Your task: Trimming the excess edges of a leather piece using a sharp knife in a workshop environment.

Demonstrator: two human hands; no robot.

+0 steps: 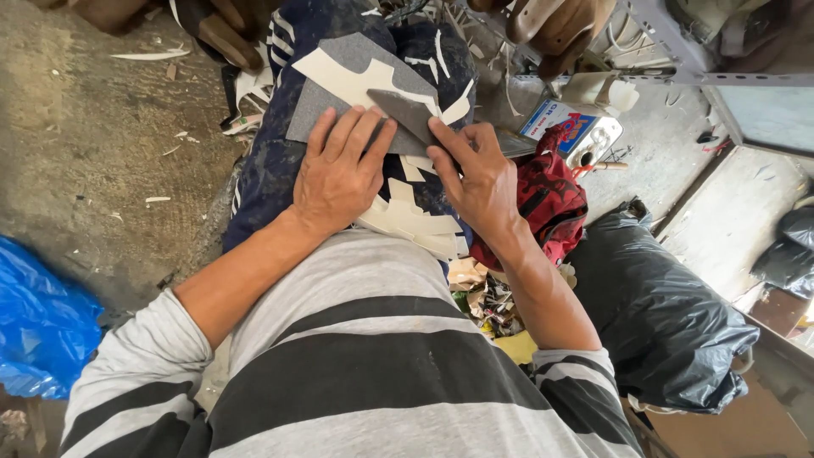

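Note:
A grey sheet of stiff material (pixel 332 103) lies across my lap on dark blue trousers (pixel 270 174). My left hand (pixel 339 174) presses flat on the sheet's near edge, fingers spread. My right hand (pixel 475 174) grips a flat dark blade-like tool (pixel 405 112) whose tip lies on the grey sheet next to my left fingertips. Cream-coloured cut pieces (pixel 411 222) lie under both hands and over the top of the sheet (pixel 343 72).
A red patterned bag (pixel 555 199) sits right of my lap, with a large black plastic bag (pixel 657 318) beside it. A blue plastic bag (pixel 42 326) lies at lower left on the dirt floor (pixel 93 144). Scraps litter the ground; a metal frame (pixel 678 51) stands upper right.

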